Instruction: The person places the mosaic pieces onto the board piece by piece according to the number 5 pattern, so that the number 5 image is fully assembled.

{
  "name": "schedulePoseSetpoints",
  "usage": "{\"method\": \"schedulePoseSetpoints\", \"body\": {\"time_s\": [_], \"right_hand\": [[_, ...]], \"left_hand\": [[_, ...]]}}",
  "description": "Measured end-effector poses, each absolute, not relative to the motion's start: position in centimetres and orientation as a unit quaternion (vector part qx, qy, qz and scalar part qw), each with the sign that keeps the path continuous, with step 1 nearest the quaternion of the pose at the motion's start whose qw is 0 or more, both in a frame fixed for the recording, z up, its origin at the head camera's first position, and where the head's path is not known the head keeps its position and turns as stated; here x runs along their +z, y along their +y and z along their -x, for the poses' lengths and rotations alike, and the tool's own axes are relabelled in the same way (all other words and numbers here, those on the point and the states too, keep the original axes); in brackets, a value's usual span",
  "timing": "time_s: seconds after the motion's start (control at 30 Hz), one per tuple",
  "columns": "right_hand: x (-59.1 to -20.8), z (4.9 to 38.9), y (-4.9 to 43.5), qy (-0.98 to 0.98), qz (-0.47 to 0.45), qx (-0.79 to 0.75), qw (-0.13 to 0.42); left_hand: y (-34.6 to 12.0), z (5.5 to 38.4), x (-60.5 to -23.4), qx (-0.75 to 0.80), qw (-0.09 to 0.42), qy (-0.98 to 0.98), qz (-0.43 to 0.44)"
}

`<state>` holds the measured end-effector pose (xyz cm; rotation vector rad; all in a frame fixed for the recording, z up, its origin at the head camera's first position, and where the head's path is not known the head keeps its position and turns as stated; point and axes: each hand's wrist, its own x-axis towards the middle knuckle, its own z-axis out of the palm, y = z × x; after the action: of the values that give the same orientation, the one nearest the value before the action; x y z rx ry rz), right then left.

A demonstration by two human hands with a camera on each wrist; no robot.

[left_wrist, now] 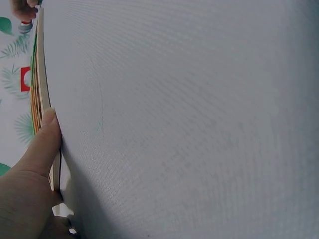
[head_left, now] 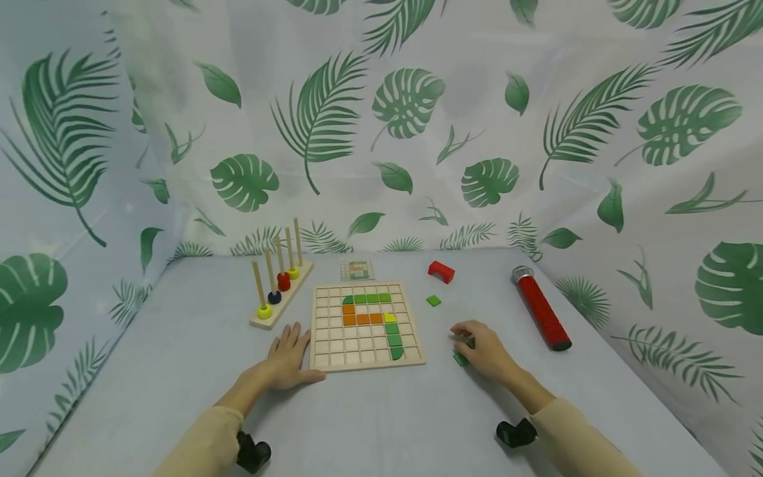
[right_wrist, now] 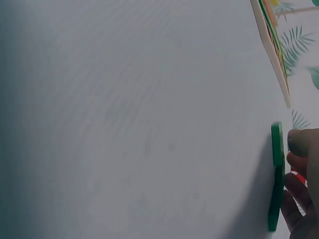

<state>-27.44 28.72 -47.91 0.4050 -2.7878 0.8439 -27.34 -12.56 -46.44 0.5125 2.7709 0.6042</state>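
Observation:
My left hand (head_left: 289, 361) lies on the table with its fingers spread along the left side of a wooden grid board (head_left: 336, 363). The left wrist view shows its thumb (left_wrist: 46, 137) against the board's near edge. Orange, yellow and green tiles (head_left: 368, 298) form a bent path in the grid. To the right of the board, my right hand (head_left: 485, 348) is low over loose green tiles (head_left: 459, 359), its fingers relaxed. In the right wrist view its fingertips are close beside two green tiles (right_wrist: 277, 144); whether they touch is unclear.
A peg stand (head_left: 280, 311) with colored rings is left of the board, and a small pattern card (head_left: 356, 268) is behind it. A red arch block (head_left: 441, 271) and one green tile (head_left: 433, 301) are back right. A red microphone (head_left: 541, 308) lies farther right.

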Motion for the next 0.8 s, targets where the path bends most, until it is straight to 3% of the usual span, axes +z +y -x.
{"method": "schedulePoseSetpoints", "body": {"time_s": [0.5, 0.8], "right_hand": [[-48.0, 25.6, 31.1, -0.949, -0.145, 0.241, 0.141], [-48.2, 26.8, 30.5, -0.945, -0.117, 0.261, 0.158]], "left_hand": [[-12.5, 27.6, -46.3, 0.206, 0.12, 0.954, -0.182], [-12.4, 27.1, -46.2, 0.217, 0.122, 0.952, -0.178]]}}
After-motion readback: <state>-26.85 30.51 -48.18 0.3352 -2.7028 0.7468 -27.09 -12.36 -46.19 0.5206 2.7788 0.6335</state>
